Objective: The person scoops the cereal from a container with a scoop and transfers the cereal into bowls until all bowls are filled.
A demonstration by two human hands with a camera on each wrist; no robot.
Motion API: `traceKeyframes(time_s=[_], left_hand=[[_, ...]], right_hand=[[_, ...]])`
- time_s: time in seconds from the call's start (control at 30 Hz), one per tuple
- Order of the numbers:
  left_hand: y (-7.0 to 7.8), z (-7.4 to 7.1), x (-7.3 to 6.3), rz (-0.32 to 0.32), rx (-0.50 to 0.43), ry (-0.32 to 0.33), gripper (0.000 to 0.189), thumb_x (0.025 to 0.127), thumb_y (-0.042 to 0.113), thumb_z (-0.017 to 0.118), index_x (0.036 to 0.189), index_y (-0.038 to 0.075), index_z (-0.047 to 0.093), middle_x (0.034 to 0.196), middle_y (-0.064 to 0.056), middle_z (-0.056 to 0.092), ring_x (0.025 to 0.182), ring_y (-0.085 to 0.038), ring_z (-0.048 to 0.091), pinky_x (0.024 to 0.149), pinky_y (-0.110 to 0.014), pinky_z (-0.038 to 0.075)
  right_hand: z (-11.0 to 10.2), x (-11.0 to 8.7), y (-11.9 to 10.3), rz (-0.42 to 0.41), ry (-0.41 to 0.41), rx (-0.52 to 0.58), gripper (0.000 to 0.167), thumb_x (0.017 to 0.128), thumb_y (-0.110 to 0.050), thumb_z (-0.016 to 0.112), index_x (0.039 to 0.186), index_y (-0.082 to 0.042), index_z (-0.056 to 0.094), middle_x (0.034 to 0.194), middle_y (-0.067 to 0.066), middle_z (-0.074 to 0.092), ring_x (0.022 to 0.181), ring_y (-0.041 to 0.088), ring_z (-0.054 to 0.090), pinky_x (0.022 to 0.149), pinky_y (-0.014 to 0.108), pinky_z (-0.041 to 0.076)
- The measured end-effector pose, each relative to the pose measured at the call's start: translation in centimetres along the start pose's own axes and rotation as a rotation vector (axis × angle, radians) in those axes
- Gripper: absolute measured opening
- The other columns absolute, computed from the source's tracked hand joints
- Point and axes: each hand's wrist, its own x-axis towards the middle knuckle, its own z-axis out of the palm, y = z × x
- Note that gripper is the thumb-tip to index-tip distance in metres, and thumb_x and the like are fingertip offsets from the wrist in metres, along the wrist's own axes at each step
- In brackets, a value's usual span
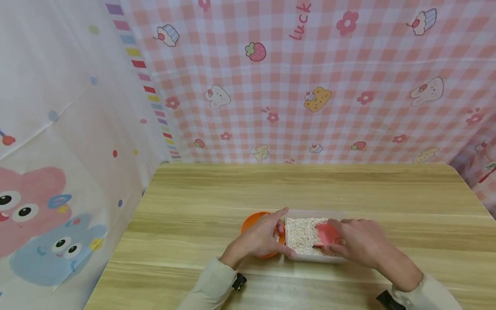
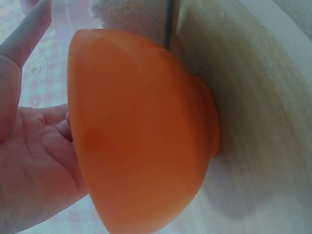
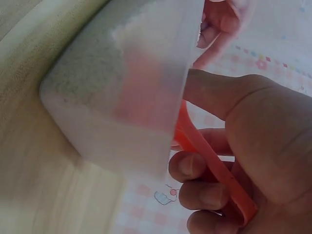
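A clear plastic container (image 1: 321, 258) full of pale oat-like flakes (image 1: 304, 234) sits on the table. My left hand (image 1: 263, 237) spans its left end, thumb at the near corner and index finger at the far one, holding it. Directly beneath that hand is an orange bowl (image 2: 136, 131), upright beside the container; some flakes show inside, mostly hidden by the fingers. My right hand (image 1: 362, 241) grips the handle of a red scoop (image 3: 209, 158), its fingers curled round it. The scoop's head (image 1: 327, 234) is dug into the flakes at the container's right side.
The wooden table (image 1: 186, 202) extends to both sides and behind the container. A pink checked cloth (image 1: 232, 125) hangs along its back edge, and a white printed cloth (image 1: 89, 142) hangs at the left. A few tiny crumbs lie near the container.
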Motion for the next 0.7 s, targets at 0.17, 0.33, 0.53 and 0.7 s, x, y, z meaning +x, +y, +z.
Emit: traceKeyframes(time_s=[0.17, 0.33, 0.53, 0.7], left_hand=[[0.0, 0.0, 0.0, 0.006, -0.004, 0.003, 0.113, 0.067, 0.040, 0.092, 0.156, 0.009, 0.028, 0.093, 0.003, 0.054, 0.069, -0.006, 0.041, 0.070, -0.020, 0.040], [0.1, -0.1, 0.0, 0.000, 0.003, -0.002, 0.114, 0.068, 0.039, 0.092, 0.156, 0.008, 0.028, 0.093, 0.003, 0.054, 0.068, -0.005, 0.040, 0.070, -0.020, 0.040], [0.2, -0.1, 0.0, -0.007, 0.005, -0.007, 0.114, 0.068, 0.040, 0.091, 0.156, 0.009, 0.028, 0.093, 0.004, 0.054, 0.069, -0.005, 0.041, 0.070, -0.019, 0.040], [0.1, -0.1, 0.0, -0.007, 0.007, -0.005, 0.113, 0.068, 0.041, 0.091, 0.156, 0.010, 0.028, 0.094, 0.004, 0.054, 0.070, -0.005, 0.042, 0.071, -0.019, 0.041]], right_hand=[[0.4, 0.3, -0.3, -0.012, 0.022, 0.008, 0.052, 0.079, -0.044, 0.080, 0.116, -0.010, 0.067, 0.076, -0.006, 0.062, 0.059, 0.008, 0.045, 0.050, 0.029, 0.036], [1.0, 0.8, -0.7, -0.007, 0.033, 0.029, 0.052, 0.081, -0.046, 0.078, 0.116, -0.008, 0.066, 0.071, -0.008, 0.059, 0.058, 0.006, 0.047, 0.051, 0.030, 0.040], [1.7, 1.1, -1.2, 0.019, 0.029, 0.073, 0.054, 0.083, -0.044, 0.077, 0.120, -0.007, 0.064, 0.067, -0.009, 0.053, 0.057, 0.006, 0.043, 0.050, 0.027, 0.037], [2.0, 1.0, -1.2, 0.035, 0.036, 0.097, 0.054, 0.083, -0.044, 0.077, 0.121, -0.008, 0.064, 0.066, -0.009, 0.050, 0.056, 0.007, 0.040, 0.049, 0.025, 0.031]])
